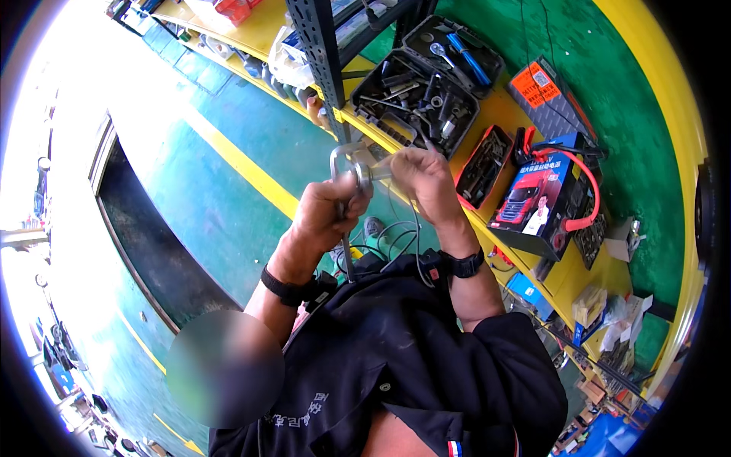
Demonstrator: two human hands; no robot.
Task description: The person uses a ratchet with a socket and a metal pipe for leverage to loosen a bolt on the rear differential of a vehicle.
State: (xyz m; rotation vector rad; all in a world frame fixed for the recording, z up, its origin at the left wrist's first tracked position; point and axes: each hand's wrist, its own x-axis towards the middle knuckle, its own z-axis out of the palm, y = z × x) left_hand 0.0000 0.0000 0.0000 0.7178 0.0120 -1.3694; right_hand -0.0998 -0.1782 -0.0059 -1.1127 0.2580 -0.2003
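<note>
My left hand (329, 209) is closed round a grey metal piece with a U-shaped bow (336, 158), which looks like a shackle. Its thumb lies near a round metal collar (362, 177). From that collar a short metal shaft (381, 172) points right, into the curled fingers of my right hand (426, 181). That hand is closed and blurred, so the far end of the shaft is hidden. Below my left hand a thin grey bar hangs down. Both hands are held up in front of my body, beside the edge of the yellow shelf.
On the yellow shelf (560, 283) lie an open black tool case (364, 114), a red tray (466, 186) of metal parts and a printed box (525, 209) with a red cable (594, 194). A black upright post (316, 49) stands ahead. A dark floor opening (145, 221) lies left.
</note>
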